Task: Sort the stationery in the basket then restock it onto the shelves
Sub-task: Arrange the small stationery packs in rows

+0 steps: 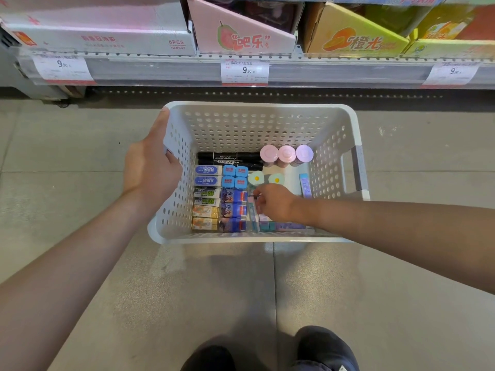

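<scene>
On the tiled floor (80, 162) before the shelving sat a white perforated basket (257, 121), and the person stood over it with dark shoes (324, 349) showing at the bottom of the view. At the left, the left hand (151, 164) gripped the basket's left rim, thumb lying along the top edge and fingers curled over the wall. Inside, along the left wall, boxed erasers (207, 175) lay in a neat column, blue-and-white ones at the far end, green-printed ones below them, and orange-printed ones nearest the person. Black permanent markers (230, 158) lay across the far end of the basket floor. Just right of the erasers sat four small blue sharpeners (235, 175) in a square, and below them a stack of blue-and-red packs (233, 210). Two egg-shaped erasers (256, 178) rested near the middle, with three pastel round-capped bottles (286, 153) upright behind them. The right hand (273, 202) reached down into the basket with its fingers curled around slim pastel boxes (253, 214) that stood beside the blue-and-red packs; how tight the grasp was, I could not tell. A thin lilac pack (305, 184) leaned against the right wall. Above, the shelf (187, 70) carried price tags (245, 72) and cardboard display cartons, a pink one (241, 36) and a yellow one (353, 36).
</scene>
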